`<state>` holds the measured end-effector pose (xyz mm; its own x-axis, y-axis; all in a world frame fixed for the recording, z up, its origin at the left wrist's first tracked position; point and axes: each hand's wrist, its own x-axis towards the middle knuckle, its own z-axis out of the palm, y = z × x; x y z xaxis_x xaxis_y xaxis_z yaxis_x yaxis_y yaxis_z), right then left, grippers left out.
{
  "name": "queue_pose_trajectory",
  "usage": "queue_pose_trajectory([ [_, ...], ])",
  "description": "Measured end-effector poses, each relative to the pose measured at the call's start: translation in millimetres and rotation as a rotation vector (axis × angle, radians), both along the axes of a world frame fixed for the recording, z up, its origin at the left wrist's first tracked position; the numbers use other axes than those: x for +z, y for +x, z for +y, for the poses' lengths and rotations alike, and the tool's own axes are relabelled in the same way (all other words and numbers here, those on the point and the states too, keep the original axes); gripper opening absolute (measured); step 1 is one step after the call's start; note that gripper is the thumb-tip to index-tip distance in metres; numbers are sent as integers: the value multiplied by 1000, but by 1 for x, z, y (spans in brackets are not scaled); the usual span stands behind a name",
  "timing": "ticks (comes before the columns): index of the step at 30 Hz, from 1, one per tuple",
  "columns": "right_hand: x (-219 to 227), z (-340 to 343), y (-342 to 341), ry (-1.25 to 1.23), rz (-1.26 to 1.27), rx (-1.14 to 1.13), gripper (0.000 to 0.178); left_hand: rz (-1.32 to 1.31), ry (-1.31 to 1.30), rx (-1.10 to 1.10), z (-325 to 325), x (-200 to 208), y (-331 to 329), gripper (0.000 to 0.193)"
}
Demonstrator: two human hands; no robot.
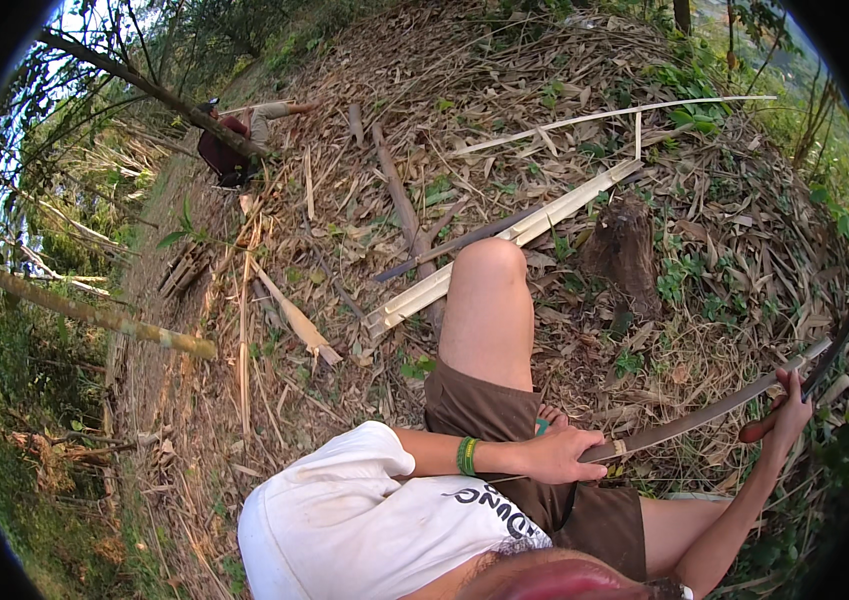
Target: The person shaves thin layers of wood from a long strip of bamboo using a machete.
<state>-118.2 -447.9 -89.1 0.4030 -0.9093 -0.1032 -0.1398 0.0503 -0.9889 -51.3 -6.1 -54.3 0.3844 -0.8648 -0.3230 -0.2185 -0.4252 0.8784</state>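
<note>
My left hand (556, 456), with a green band at its wrist, is closed around the near end of a long grey-brown bamboo strip (689, 422), just beyond a pale node. The strip slants up to the right over my lap. By its far end my right hand (791, 402) is closed on a knife whose rounded brown wooden handle (756, 430) sticks out below the fingers. Its dark curved blade (847, 337) runs toward the right rim, beside the strip. Whether blade and strip touch, I cannot tell.
Split pale bamboo (569, 203) lies beyond my raised knee, with a dark flat strip (454, 245) along it. A tree stump (626, 250) stands to the right. A thin pale strip (584, 122) lies farther off. Another person (227, 150) sits at far left among dry leaves and branches.
</note>
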Motion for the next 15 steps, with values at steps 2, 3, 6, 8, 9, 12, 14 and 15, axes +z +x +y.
queue_pose_trajectory([
  [2, -1, -2, 0, 10, -31, -7, 22, 1, -6, -1, -3, 5, 2, 35],
  [3, -1, -3, -1, 1, -34, -15, 22, 42, 9, 2, -4, 8, 3, 35],
  [6, 7, 4, 1, -9, -17, -24, 24, 78, 7, 25, -4, 12, 3, 35],
  [8, 4, 1, 0, 9, 27, -18, 25, 70, 6, 40, -4, 14, 2, 35],
  [9, 1, 1, 0, 12, 20, -44, 26, 65, 11, 45, -4, 15, 2, 35],
  [12, -4, -6, -3, 7, 3, -113, 27, 11, -19, 56, -4, 10, 2, 35],
  [14, -5, -8, -4, 11, 7, -126, 28, -34, -42, 73, -2, 5, 1, 35],
  [15, -6, -9, -4, 9, 20, -136, 27, -58, -51, 83, -1, 3, 1, 35],
])
